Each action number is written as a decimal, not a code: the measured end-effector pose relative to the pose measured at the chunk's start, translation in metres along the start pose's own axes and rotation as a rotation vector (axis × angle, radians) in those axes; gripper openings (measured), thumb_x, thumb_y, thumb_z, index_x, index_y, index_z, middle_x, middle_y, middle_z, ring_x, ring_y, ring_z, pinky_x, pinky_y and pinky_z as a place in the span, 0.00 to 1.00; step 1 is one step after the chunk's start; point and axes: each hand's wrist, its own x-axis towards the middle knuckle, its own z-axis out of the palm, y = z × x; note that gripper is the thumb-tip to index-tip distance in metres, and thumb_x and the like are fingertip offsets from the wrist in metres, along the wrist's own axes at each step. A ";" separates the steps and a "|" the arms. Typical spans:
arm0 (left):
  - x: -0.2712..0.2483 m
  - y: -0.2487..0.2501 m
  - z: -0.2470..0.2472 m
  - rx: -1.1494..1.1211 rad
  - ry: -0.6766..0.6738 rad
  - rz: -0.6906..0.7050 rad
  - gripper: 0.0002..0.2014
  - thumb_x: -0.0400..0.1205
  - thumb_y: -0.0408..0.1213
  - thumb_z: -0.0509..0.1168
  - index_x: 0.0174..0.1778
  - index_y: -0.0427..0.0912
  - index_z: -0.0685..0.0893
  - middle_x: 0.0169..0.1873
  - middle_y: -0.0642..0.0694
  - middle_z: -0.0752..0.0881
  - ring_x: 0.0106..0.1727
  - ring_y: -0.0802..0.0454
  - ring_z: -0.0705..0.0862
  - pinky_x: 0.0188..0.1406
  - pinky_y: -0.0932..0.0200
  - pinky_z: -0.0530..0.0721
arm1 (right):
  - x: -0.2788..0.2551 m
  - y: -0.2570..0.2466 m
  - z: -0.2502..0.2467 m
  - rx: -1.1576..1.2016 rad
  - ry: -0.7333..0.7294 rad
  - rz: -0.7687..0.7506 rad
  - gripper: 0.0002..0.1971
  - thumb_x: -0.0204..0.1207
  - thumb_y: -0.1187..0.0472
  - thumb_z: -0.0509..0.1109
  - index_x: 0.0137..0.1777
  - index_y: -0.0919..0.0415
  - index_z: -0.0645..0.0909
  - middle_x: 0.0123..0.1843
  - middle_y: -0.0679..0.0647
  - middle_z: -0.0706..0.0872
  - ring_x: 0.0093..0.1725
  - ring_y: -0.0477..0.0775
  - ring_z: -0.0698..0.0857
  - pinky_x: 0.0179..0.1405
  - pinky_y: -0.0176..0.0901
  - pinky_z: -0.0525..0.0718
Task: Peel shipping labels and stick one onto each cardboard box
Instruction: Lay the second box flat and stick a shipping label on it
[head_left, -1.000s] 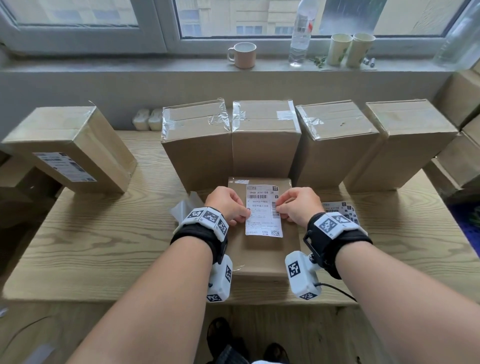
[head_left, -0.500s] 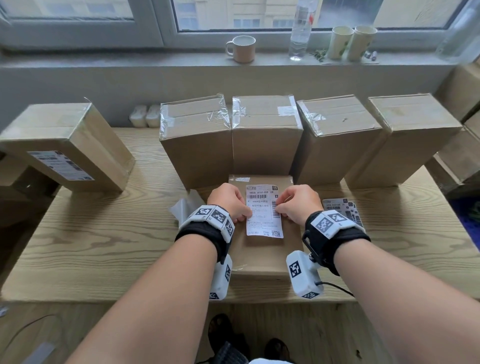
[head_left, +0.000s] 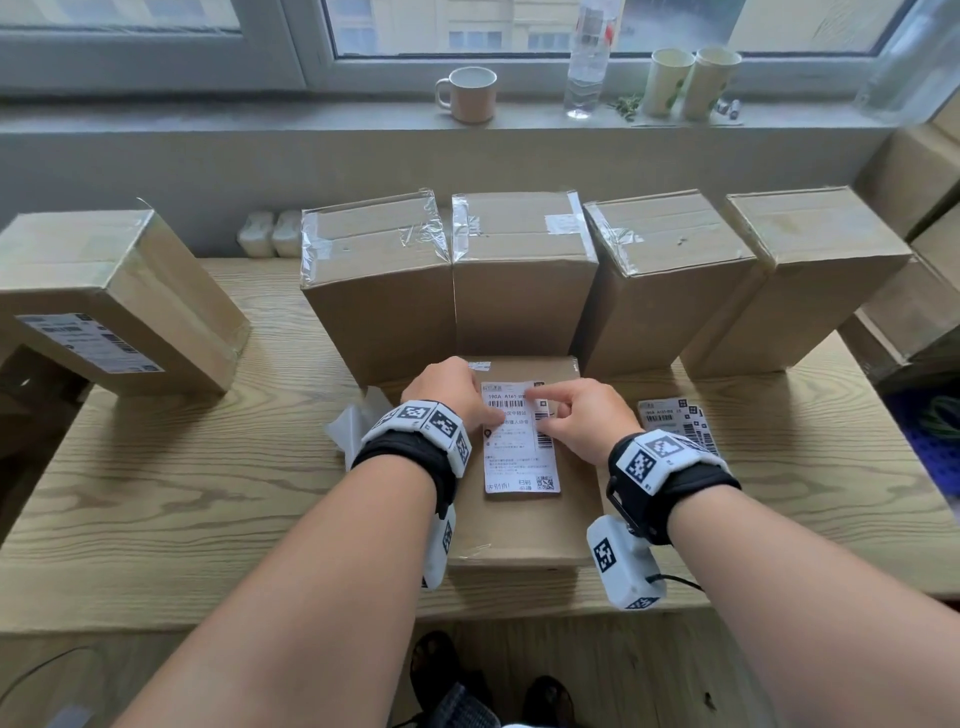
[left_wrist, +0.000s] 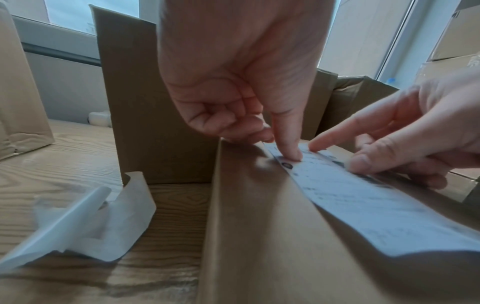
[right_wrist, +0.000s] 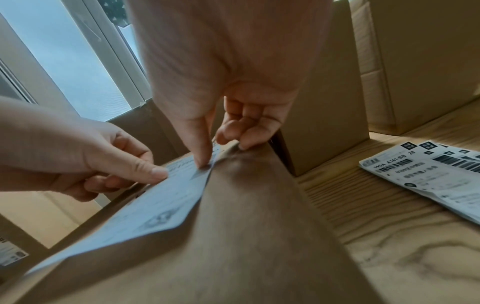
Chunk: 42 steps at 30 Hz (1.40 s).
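A flat cardboard box (head_left: 524, 530) lies at the table's front middle with a white shipping label (head_left: 519, 462) on its top. My left hand (head_left: 452, 389) rests at the label's upper left; its straight thumb presses the paper while the other fingers curl at the box's far edge, as the left wrist view shows on the label (left_wrist: 363, 203). My right hand (head_left: 576, 415) lies on the label's upper right, index finger stretched across the barcode and thumb pressing the right edge. Neither hand grips anything.
Four unlabelled boxes (head_left: 524, 270) stand in a row right behind the flat one. A labelled box (head_left: 119, 306) lies at the far left. Spare labels (head_left: 675, 421) sit right of my right hand, crumpled backing paper (head_left: 353, 431) left of my left hand. Cups and a bottle line the windowsill.
Both hands have slid from the label's sides onto its upper part. My right index finger has stretched out over the barcode. The label lies where it was.
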 end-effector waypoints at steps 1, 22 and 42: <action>0.002 0.001 0.000 0.009 0.000 0.000 0.17 0.68 0.56 0.78 0.37 0.47 0.82 0.36 0.51 0.89 0.40 0.51 0.87 0.29 0.60 0.76 | 0.001 -0.001 0.001 -0.009 -0.003 -0.003 0.20 0.76 0.55 0.72 0.67 0.38 0.82 0.32 0.38 0.68 0.29 0.39 0.69 0.28 0.33 0.66; 0.004 -0.008 0.000 -0.011 0.070 -0.119 0.28 0.66 0.64 0.76 0.45 0.44 0.79 0.42 0.49 0.87 0.41 0.48 0.84 0.32 0.57 0.74 | 0.000 -0.005 -0.004 0.013 0.101 0.189 0.42 0.69 0.48 0.79 0.81 0.49 0.63 0.75 0.51 0.78 0.73 0.56 0.78 0.69 0.49 0.77; -0.035 -0.030 0.033 -0.190 -0.157 -0.135 0.73 0.46 0.53 0.87 0.83 0.54 0.47 0.70 0.48 0.81 0.68 0.45 0.82 0.69 0.44 0.79 | -0.035 0.003 0.005 0.043 -0.233 0.366 0.60 0.54 0.49 0.89 0.80 0.58 0.53 0.70 0.54 0.80 0.68 0.58 0.80 0.65 0.55 0.80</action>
